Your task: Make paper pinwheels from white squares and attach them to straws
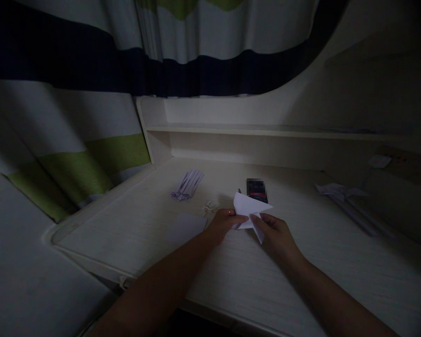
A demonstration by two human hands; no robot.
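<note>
A folded sheet of white paper (250,204) is held just above the desk, with pointed flaps sticking up and down. My left hand (225,223), a ring on one finger, pinches its left side. My right hand (277,234) grips the right side, thumb on the fold near the middle. Behind the paper lies a dark, phone-like rectangle (256,188), partly covered and pixelated. To the left of my left hand a flat white sheet (185,228) rests on the desk. Small pale bits (209,207) lie just beyond that hand.
A bundle of narrow paper strips (188,185) lies at the back left of the white desk (126,238). Long rolled or folded paper pieces (347,206) are at the right. A shelf (231,130) runs along the back, and a striped curtain (203,70) hangs above and left.
</note>
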